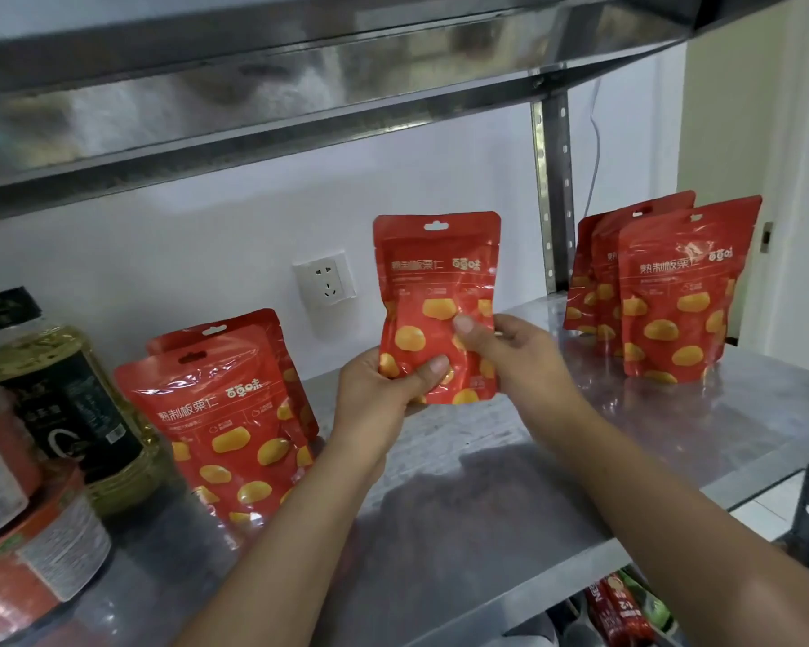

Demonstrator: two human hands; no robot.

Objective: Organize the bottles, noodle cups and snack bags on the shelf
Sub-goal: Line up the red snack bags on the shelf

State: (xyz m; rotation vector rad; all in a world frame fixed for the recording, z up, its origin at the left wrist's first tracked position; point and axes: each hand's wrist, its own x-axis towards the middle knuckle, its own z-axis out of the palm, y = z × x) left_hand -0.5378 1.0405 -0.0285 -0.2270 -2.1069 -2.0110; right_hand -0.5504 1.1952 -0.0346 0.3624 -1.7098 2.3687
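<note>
The bag (433, 273) was held upright in the air over the middle of the shelf (510, 483), label forward, clear of everything else. The left hand (379, 394) pinched its bottom left corner, thumb across the front. The right hand (514, 352) gripped its lower right edge, thumb on the front and fingers behind. Both hands were grasping it; neither was free.

To the right, by the post (552, 179), a row of bags (673, 296) stood one behind another. To the left, a pair of bags (225, 413) leaned beside a bottle (61, 399), with cups (66, 548) at the near left edge. A socket (325, 282) sat on the wall behind.

The step seemed to be standing this bag with one of the groups. The pouch was soft and would likely tip, so its base wanted spreading flat before it touched down. It would sit best close against a group's front bag and facing the same way. One hand should let go first while the other steadied the top. A careless nudge could topple the others.
</note>
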